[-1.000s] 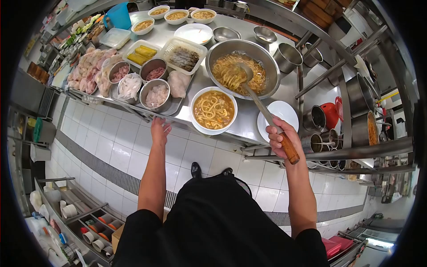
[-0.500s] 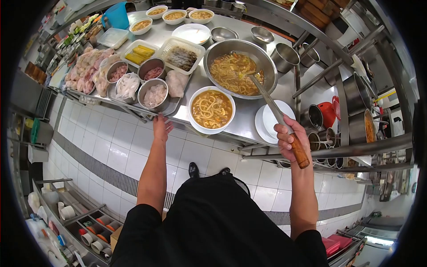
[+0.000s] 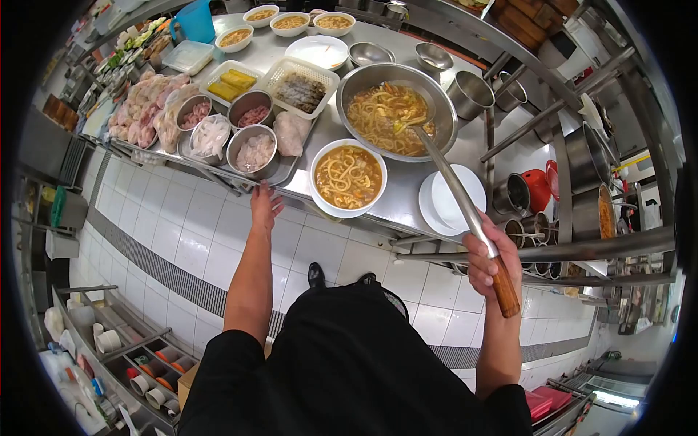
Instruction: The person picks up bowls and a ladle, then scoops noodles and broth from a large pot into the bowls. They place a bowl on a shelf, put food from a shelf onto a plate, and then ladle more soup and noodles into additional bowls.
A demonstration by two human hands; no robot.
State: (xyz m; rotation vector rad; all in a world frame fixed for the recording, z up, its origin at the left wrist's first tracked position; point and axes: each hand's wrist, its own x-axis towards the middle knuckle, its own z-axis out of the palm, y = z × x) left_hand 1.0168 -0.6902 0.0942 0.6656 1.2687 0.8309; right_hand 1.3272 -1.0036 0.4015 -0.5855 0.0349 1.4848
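My right hand [image 3: 494, 256] is wrapped round the long handle of a ladle [image 3: 454, 178], near its wooden grip. The ladle's head dips into a large steel bowl [image 3: 448, 131] of noodle soup, mostly hidden by the broth. Directly in front of that bowl stands a white bowl [image 3: 317, 190] filled with thick noodles [image 3: 347, 174] in brown broth. My left hand [image 3: 266, 206] holds nothing, its fingers apart, at the table's front edge just below a steel pot of pale raw meat [image 3: 254, 151]. Two stacked white plates [image 3: 465, 190] sit beside the large bowl, under the ladle's handle.
Several filled soup bowls [image 3: 289, 23] line the back of the steel table. Left of centre are a white basket of shrimp [image 3: 299, 91], a container of yellow blocks [image 3: 233, 83] and a heap of raw chicken [image 3: 149, 109]. A metal rail [image 3: 596, 248] runs close by my right hand.
My right hand has moved down and right, pulling the ladle's handle back toward me. The ladle's head remains in the large bowl. My left hand has hardly moved.
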